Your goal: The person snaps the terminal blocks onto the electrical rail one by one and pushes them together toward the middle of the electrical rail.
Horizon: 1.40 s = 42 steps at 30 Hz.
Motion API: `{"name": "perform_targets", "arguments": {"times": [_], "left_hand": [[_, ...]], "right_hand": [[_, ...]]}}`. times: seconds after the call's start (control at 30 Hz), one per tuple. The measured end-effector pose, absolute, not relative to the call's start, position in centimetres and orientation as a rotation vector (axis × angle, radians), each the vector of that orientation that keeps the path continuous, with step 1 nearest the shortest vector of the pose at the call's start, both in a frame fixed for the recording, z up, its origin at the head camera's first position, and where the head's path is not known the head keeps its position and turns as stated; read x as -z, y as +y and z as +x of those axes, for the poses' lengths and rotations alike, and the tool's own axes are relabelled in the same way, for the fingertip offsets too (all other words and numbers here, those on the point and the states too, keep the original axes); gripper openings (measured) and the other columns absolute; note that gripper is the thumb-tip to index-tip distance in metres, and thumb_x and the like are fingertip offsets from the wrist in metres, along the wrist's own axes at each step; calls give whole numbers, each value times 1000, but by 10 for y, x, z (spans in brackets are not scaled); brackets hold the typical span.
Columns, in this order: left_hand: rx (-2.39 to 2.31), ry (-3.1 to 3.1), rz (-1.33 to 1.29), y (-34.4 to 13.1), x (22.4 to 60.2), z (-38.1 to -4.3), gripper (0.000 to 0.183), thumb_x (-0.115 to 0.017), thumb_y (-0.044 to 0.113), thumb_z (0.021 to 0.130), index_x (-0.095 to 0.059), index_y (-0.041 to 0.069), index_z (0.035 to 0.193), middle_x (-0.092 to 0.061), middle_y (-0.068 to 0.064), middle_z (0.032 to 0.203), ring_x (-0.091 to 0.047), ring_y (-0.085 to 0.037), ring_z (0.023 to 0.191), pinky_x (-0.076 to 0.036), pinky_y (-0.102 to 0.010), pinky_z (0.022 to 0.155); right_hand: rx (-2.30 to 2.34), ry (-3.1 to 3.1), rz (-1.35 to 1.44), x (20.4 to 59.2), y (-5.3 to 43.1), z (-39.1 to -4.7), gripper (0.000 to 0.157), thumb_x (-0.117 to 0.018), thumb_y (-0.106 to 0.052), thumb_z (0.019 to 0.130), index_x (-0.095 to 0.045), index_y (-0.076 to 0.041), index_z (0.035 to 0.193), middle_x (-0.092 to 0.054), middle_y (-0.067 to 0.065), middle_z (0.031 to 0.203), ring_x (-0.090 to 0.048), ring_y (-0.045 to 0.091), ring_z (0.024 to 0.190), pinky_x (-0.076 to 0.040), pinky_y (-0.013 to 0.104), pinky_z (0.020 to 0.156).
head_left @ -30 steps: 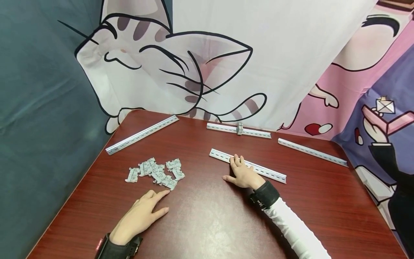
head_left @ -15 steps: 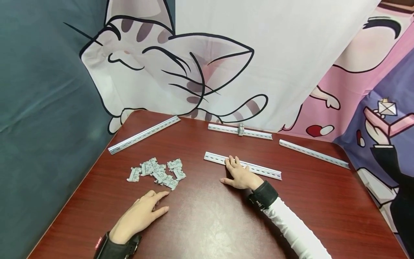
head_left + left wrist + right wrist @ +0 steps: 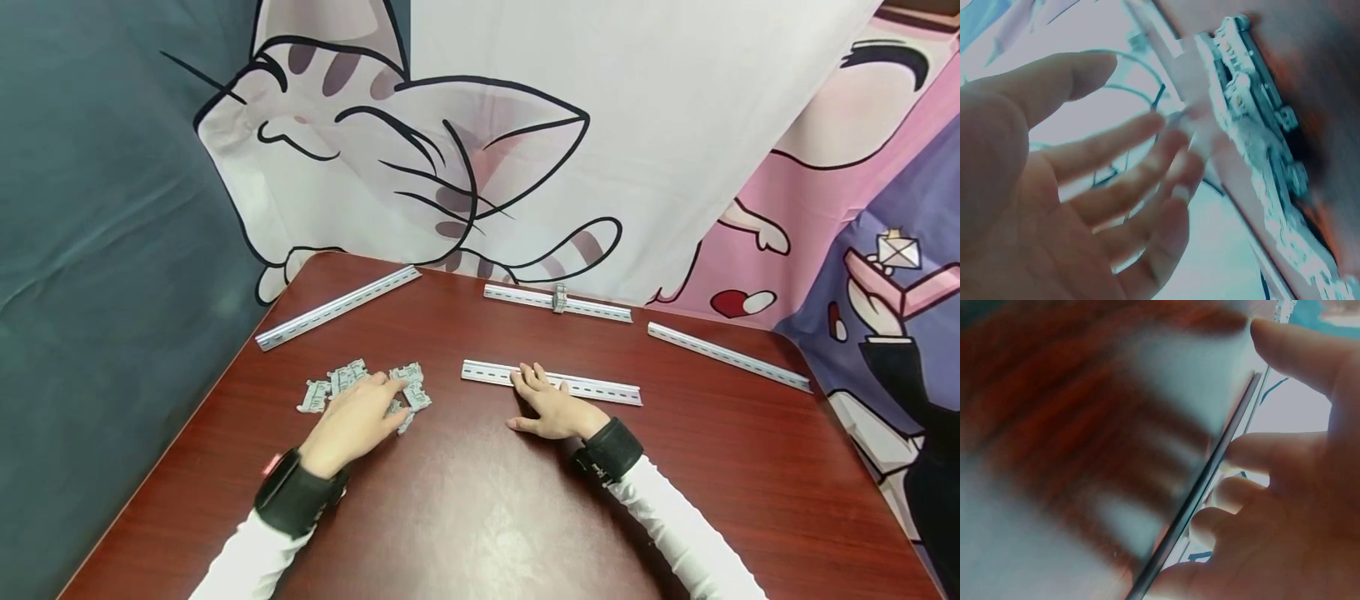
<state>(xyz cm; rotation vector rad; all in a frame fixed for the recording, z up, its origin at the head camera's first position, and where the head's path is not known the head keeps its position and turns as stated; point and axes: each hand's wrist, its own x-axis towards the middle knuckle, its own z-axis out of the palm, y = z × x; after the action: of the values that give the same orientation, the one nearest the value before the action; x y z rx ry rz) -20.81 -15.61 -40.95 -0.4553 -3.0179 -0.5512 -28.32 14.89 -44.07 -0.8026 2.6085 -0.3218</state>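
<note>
Several flat grey terminal blocks lie in a cluster on the left of the table. My left hand hovers over this cluster, hiding part of it. In the left wrist view its fingers are loosely bent with nothing between them, and the row of blocks lies beyond the fingertips. My right hand has its fingers spread on the slotted metal DIN rail at mid-table. From the right wrist, the fingertips sit along the rail's edge, thumb held apart from it.
Another rail lies slanted at the left rear. A rail at the back carries one upright block. One more rail lies at the right. Printed cloth hangs behind the brown table.
My left hand has moved forward from the table in front onto the terminal blocks. Under my right hand, the middle rail has shifted left and turned closer to level across the view.
</note>
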Motion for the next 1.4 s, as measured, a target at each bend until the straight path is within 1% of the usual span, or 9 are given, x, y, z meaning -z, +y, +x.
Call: {"name": "perform_targets", "arguments": {"times": [0.07, 0.17, 0.4, 0.6, 0.83, 0.93, 1.17, 1.3, 1.4], "left_hand": [[441, -3028, -425, -149, 415, -218, 45, -73, 29, 85, -61, -3, 114, -62, -16, 100, -58, -32, 95, -51, -44, 79], [337, -3065, -388, -141, 423, -230, 53, -76, 34, 81, -58, -6, 112, -58, -18, 96, -54, -33, 92, -50, -43, 72], [330, -3121, -357, -134, 435, -241, 67, -78, 33, 79, -54, -9, 125, -59, -23, 100, -55, -38, 97, -51, -45, 71], [424, -3099, -328, -132, 437, -249, 64, -78, 31, 80, -54, -9, 123, -59, -25, 106, -56, -41, 101, -52, -49, 73], [468, -3107, -291, -127, 435, -258, 57, -79, 32, 78, -57, -8, 112, -62, -24, 101, -61, -39, 97, -52, -50, 72], [518, -3105, -320, -126, 433, -260, 48, -80, 28, 77, -57, -3, 105, -64, -21, 95, -64, -38, 91, -52, -49, 68], [613, -3051, -378, -125, 436, -259, 43, -78, 20, 70, -50, 2, 98, -63, -13, 80, -62, -30, 70, -46, -40, 53], [675, -3047, -380, -123, 436, -259, 49, -75, 20, 69, -48, 2, 105, -63, -12, 81, -58, -26, 66, -40, -34, 48], [704, -3068, -379, -117, 431, -260, 57, -74, 23, 72, -45, 1, 116, -63, -13, 84, -56, -23, 66, -38, -31, 47]], "right_hand": [[331, 2590, -812, 441, 149, -284, 81, -59, -42, 93, -21, -2, 153, -13, 26, 159, -6, 44, 148, -17, 76, 103], [339, 2563, -823, 441, 149, -285, 81, -59, -42, 93, -22, -4, 153, -13, 25, 159, -5, 43, 148, -15, 75, 105], [343, 2542, -844, 444, 149, -286, 79, -59, -42, 93, -23, -6, 153, -12, 24, 160, -5, 40, 149, -14, 73, 108], [352, 2551, -853, 442, 152, -289, 78, -59, -40, 94, -23, -6, 153, -12, 24, 160, -4, 40, 149, -11, 72, 108], [385, 2533, -862, 438, 154, -293, 74, -57, -40, 95, -25, -6, 153, -13, 24, 159, -6, 40, 149, -13, 72, 108], [386, 2540, -882, 439, 156, -295, 72, -56, -40, 96, -28, -7, 152, -14, 23, 160, -7, 39, 149, -16, 72, 108], [440, 2539, -890, 439, 161, -294, 68, -56, -40, 96, -33, -6, 150, -15, 23, 160, -9, 40, 149, -18, 71, 108], [469, 2543, -892, 438, 162, -291, 67, -55, -41, 96, -36, -5, 149, -15, 24, 159, -10, 41, 148, -18, 70, 109], [512, 2562, -913, 437, 161, -289, 65, -56, -38, 96, -37, -2, 147, -16, 26, 158, -13, 41, 148, -18, 68, 110]]}}
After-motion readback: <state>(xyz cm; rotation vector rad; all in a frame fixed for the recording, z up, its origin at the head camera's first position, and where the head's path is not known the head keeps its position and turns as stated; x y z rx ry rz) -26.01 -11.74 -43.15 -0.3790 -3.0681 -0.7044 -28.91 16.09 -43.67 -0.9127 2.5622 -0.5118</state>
